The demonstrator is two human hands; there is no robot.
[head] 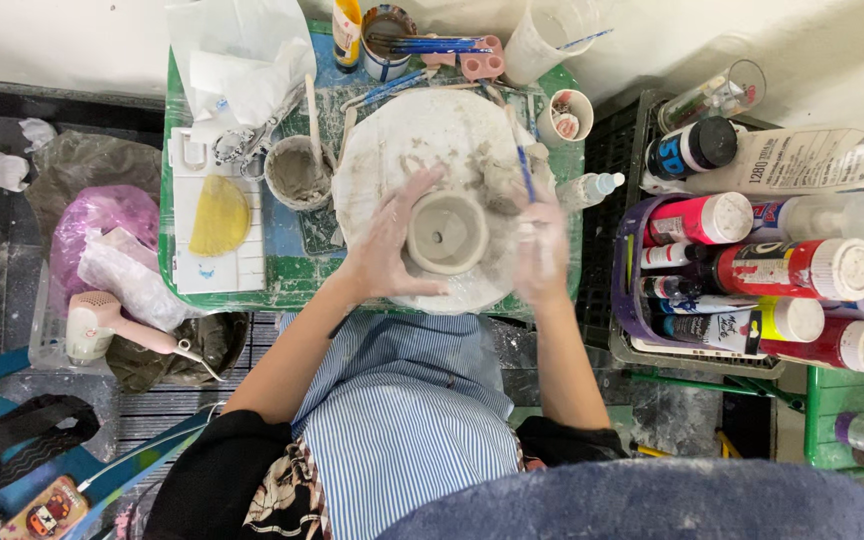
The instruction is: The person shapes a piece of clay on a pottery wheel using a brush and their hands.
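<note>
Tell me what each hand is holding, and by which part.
The left hand cups the small clay pot by its left wall. The right hand holds a blue brush by its lower handle.

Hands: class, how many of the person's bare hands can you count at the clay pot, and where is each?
2. The left hand cups the side of the clay pot. The right hand is on its other side, blurred, holding a blue brush. No others show.

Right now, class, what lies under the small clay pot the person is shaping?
The clay pot sits on a round white board smeared with clay. The left hand cups its side. The board directly beneath the pot is covered, so nothing there can be seen.
</note>
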